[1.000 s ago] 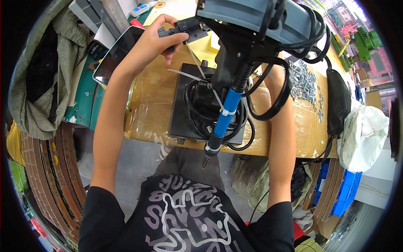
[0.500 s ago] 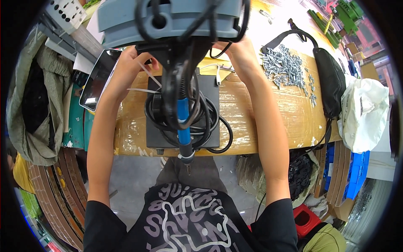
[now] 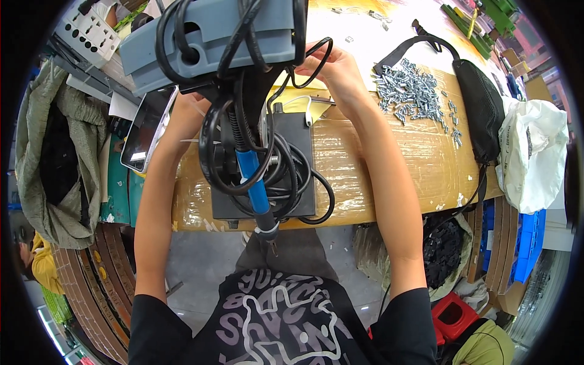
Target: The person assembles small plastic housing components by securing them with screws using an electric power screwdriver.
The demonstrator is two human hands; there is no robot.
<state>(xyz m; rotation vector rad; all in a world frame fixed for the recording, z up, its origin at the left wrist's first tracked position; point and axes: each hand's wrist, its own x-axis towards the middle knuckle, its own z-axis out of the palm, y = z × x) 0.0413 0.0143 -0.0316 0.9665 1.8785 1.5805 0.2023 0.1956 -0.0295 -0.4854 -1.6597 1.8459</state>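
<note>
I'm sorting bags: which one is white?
The plastic bag at far right, beside the black pouch; the left woven sack and right woven sack are greenish-grey.

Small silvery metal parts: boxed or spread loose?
Spread loose: the small silvery metal parts lie scattered directly on the brown, tape-covered tabletop.

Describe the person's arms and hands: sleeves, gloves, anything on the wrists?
Black short sleeves, part of a black T-shirt printed with grey lettering and a pale wavy outline. Forearms bare below the sleeves. Right hand: no glove visible. Left hand: no glove on the part showing; the rest is hidden. No watch or band visible on either wrist.
</note>
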